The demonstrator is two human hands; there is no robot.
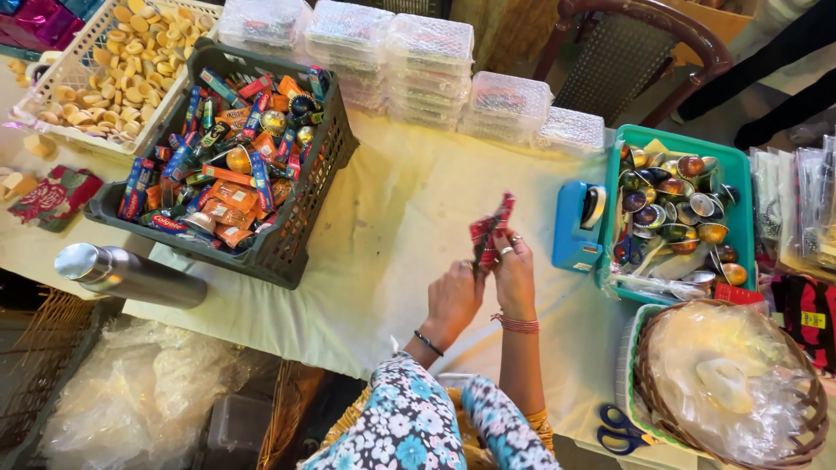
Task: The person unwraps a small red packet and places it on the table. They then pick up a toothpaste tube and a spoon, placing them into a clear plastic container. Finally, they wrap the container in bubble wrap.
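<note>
Both my hands meet over the white tablecloth (392, 218) and hold a small red packet (492, 228) upright between them. My left hand (455, 298) pinches its lower left edge. My right hand (514, 271), with rings and a red thread bracelet, grips the right side. A dark crate (300, 218) full of small orange, red and blue packets and shiny round pieces stands to the left of my hands. A teal tray (736, 187) of shiny metallic capsules sits to the right, with a blue tape dispenser (576, 228) beside it.
A white basket (87, 65) of round biscuits is at the far left. Stacked clear plastic boxes (427, 65) line the back. A steel flask (131, 274) lies at the table's left edge. A wicker basket (731, 383) with plastic wrap and blue scissors (620, 429) are at the lower right. A wooden chair (644, 43) stands behind.
</note>
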